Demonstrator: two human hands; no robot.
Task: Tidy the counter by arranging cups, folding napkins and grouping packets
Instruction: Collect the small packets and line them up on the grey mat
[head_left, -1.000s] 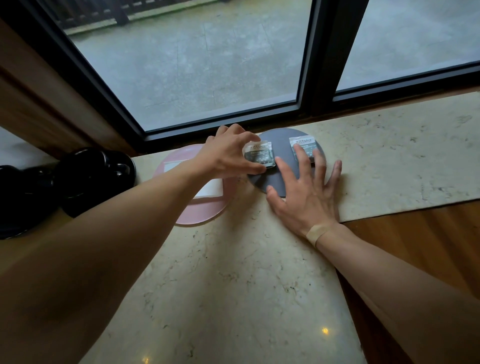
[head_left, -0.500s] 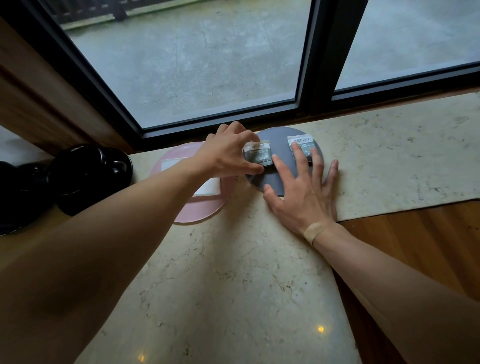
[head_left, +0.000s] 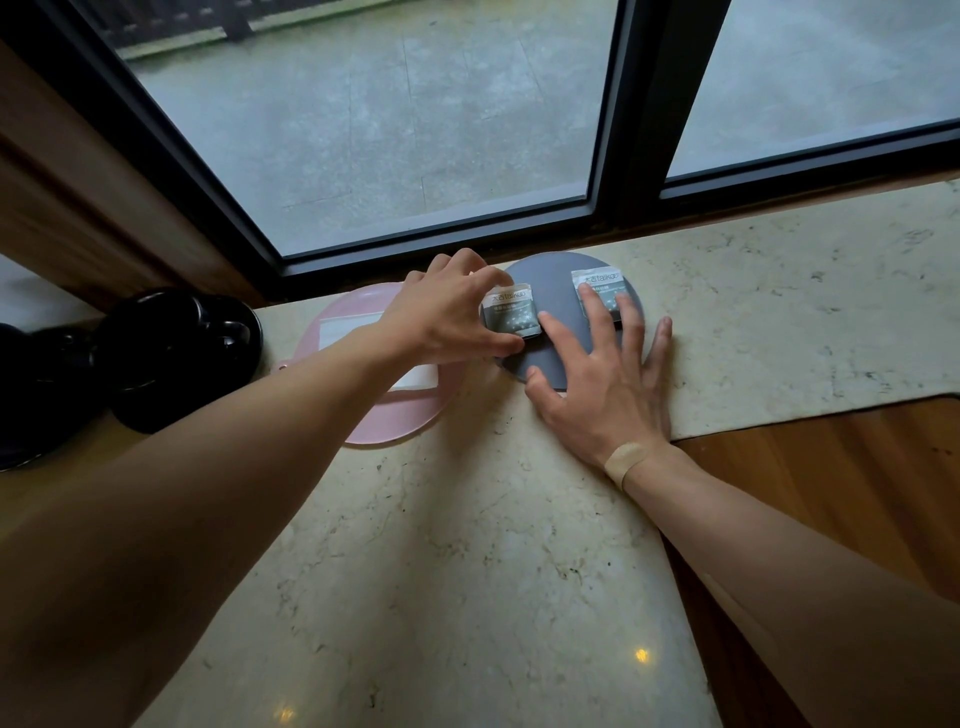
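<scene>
On the grey mat (head_left: 556, 291), the left hand (head_left: 447, 317) pinches the left packet (head_left: 511, 314); the flat, spread right hand (head_left: 602, 384) presses the right packet (head_left: 597, 293). Both packets' printed tops point toward the mat's far edge.

Grey-green packets (head_left: 510, 313), grey mat (head_left: 558, 332), pink mat (head_left: 395, 415), veined cream counter (head_left: 467, 545).

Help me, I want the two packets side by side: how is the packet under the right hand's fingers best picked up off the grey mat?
The right packet lies flat on the grey mat, so probably pinch its two side edges from above. Its far white strip is bare; the right hand has straight fingers pressing on its near part.
</scene>
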